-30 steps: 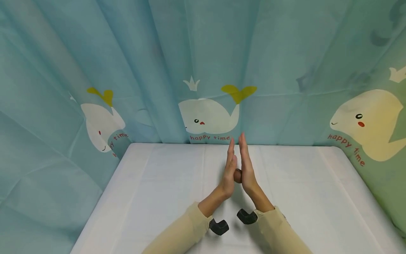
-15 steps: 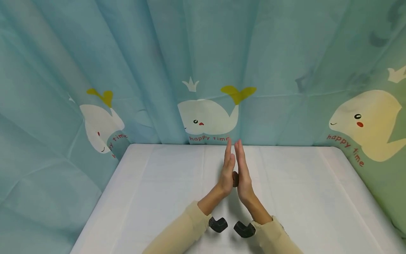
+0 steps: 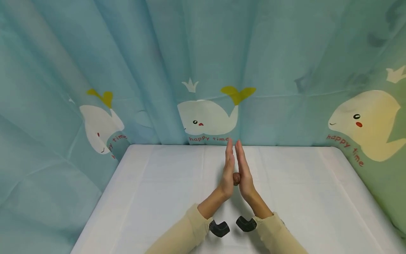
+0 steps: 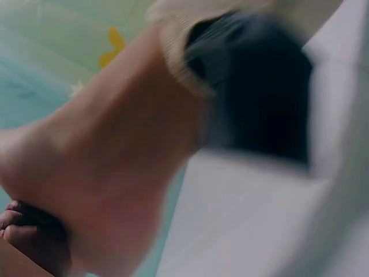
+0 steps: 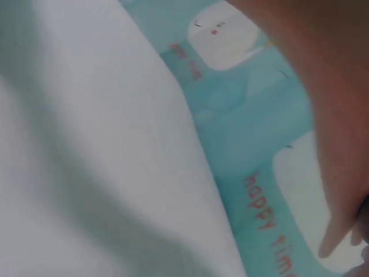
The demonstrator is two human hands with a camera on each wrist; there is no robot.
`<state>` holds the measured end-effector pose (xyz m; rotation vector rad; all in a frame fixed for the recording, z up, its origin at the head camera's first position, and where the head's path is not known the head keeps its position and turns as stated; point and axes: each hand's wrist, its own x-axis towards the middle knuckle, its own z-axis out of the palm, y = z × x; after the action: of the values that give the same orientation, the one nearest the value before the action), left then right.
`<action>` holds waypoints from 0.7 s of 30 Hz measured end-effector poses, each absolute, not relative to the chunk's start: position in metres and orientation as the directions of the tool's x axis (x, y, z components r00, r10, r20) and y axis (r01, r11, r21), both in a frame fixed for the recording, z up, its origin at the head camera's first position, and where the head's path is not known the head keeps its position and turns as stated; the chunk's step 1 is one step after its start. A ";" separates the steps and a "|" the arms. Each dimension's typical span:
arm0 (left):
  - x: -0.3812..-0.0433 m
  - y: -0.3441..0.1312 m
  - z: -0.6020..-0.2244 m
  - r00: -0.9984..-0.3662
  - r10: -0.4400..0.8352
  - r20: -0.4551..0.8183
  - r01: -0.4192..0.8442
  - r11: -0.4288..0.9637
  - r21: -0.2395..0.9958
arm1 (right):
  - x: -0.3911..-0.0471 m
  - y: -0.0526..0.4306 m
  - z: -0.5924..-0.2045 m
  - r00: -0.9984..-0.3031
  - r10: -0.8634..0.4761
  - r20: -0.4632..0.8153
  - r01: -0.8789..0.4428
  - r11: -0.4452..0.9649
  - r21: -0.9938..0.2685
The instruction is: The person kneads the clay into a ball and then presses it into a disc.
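Observation:
A brown, wrinkled walnut (image 3: pixel 236 179) sits between the two palms, above the white table. My left hand (image 3: pixel 226 178) has its fingers straight and presses the walnut from the left. From the right, my right hand (image 3: pixel 246 180) bears on it with a flat palm, fingers pointing away from me. The fingertips of both hands lean close together at the top. In the left wrist view the walnut (image 4: pixel 43 225) shows dark below the base of the left hand (image 4: pixel 109 179). Only a sliver of it appears beside the right hand (image 5: pixel 346 138) in the right wrist view.
A white cloth covers the table (image 3: pixel 171 197). Behind it and at both sides hangs a blue-green curtain (image 3: pixel 279 63) printed with whales. Black wrist devices, one on the left cuff (image 3: pixel 193 220) and one on the right cuff (image 3: pixel 269 222), jut inward close to each other.
My right hand drew back toward me, then edged slightly forward again against the left. The walnut has turned between the palms and shows more of itself than half a second ago.

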<state>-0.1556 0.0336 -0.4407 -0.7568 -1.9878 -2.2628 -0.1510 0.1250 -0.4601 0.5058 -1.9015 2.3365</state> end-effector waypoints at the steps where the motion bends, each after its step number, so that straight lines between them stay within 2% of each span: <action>1: -0.159 0.033 -0.440 -0.881 0.274 0.385 0.347 -0.177 0.921 | -0.149 0.123 -0.460 -0.933 -0.149 0.327 -0.293 -0.212 -0.932; 5: -0.170 0.032 -0.442 -0.882 0.261 0.393 0.367 -0.142 0.919 | -0.143 0.118 -0.455 -0.908 -0.143 0.394 -0.363 -0.201 -0.910; 12: -0.169 0.036 -0.453 -0.878 0.303 0.371 0.347 -0.131 0.929 | -0.146 0.122 -0.440 -0.901 -0.104 0.422 -0.408 -0.128 -0.904; 21: -0.156 0.038 -0.447 -0.876 0.336 0.347 0.298 -0.191 0.935 | -0.166 0.134 -0.445 -0.945 -0.051 0.323 -0.319 -0.069 -0.945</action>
<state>-0.1558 0.0382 -0.4470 -0.7892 -2.0142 -2.3139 -0.1657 0.1339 -0.4447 0.4063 -2.0061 2.1307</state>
